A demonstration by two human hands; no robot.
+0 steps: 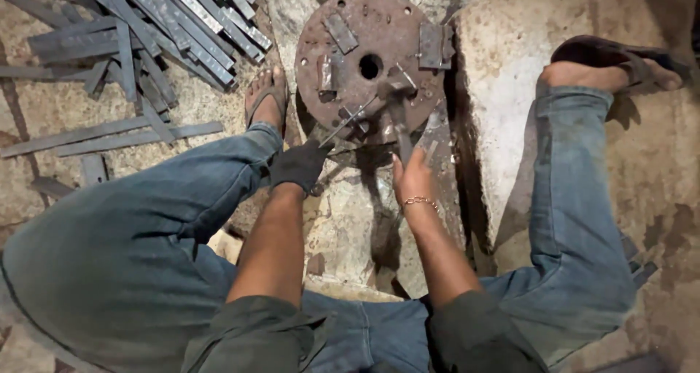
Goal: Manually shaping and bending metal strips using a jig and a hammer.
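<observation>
A rusty round steel disc (364, 34) with a centre hole and small welded plates lies on the stone floor between my feet. My left hand (297, 165), in a dark glove, is closed around a thin metal rod (348, 122) whose tip reaches the disc's lower edge. My right hand (413, 180), bare with a thin bracelet, grips the handle of a hammer (397, 103) whose head rests on the disc near the rod's tip.
A pile of flat grey metal strips (157, 30) lies at the upper left, with a few loose strips (109, 134) beside my left leg. My sandalled feet (266, 96) flank the disc. A raised stone slab (503, 88) sits under my right foot (612, 67).
</observation>
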